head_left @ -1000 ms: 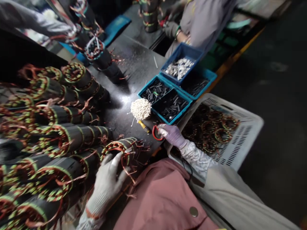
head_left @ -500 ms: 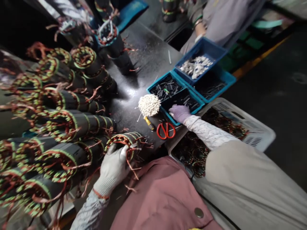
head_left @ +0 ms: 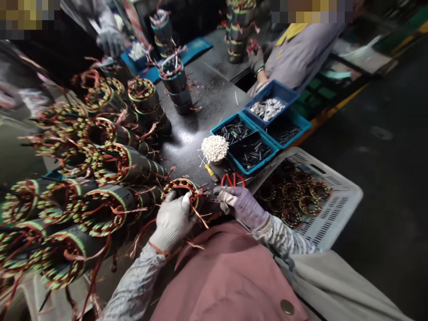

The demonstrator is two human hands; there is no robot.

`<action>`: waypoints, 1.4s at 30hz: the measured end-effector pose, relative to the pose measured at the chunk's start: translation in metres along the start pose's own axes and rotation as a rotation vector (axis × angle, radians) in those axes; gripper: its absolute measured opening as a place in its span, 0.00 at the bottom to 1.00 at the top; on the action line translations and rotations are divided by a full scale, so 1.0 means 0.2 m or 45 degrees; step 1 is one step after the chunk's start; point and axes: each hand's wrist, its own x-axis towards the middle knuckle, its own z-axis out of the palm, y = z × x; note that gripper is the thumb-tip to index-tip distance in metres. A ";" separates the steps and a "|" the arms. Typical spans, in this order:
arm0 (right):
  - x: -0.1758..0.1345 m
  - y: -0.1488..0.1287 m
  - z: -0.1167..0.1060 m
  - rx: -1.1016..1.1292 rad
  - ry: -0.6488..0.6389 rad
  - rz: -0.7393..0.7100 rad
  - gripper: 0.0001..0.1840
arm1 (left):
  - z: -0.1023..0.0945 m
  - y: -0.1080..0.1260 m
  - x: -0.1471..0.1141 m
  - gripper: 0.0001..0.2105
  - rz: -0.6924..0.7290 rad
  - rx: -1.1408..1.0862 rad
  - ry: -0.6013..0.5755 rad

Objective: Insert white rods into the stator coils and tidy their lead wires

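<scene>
My left hand, in a white knit glove, grips the rim of a wound motor stator, thumb and fingers curled over its near side. Copper leads stick out from the stator on the right. My right hand, in a purple glove with pale fingertips, is a short way to the right of these leads. Its fingers are pinched together, and what they hold cannot be made out. Just behind it lie red-handled scissors, partly hidden by the hand. A yellow-handled tool rests close by.
Stacked stators fill the left side. Beyond the tool stands a bundle of thin white sticks. A blue divided tray holds short black tubes, with a blue bin of white pieces behind. A white crate holds wound parts. Co-workers sit across the table.
My right hand has left the tray of black tubes and come back toward the stator, its fingers now pinched. My left hand keeps its grip. The view has shifted slightly.
</scene>
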 end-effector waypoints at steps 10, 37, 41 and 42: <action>0.01 -0.08 0.10 -0.348 0.243 -0.251 0.11 | 0.03 -0.03 -0.02 0.24 0.051 0.014 0.074; 0.05 -0.06 0.07 -1.014 0.053 -0.735 0.15 | 0.05 -0.04 -0.02 0.23 0.058 -0.009 0.102; 0.04 -0.01 0.12 -1.018 0.065 -0.685 0.16 | 0.04 -0.04 -0.01 0.22 0.071 -0.007 0.070; 0.05 0.00 0.15 -1.027 0.048 -0.717 0.16 | 0.03 -0.04 -0.01 0.22 0.071 -0.010 0.059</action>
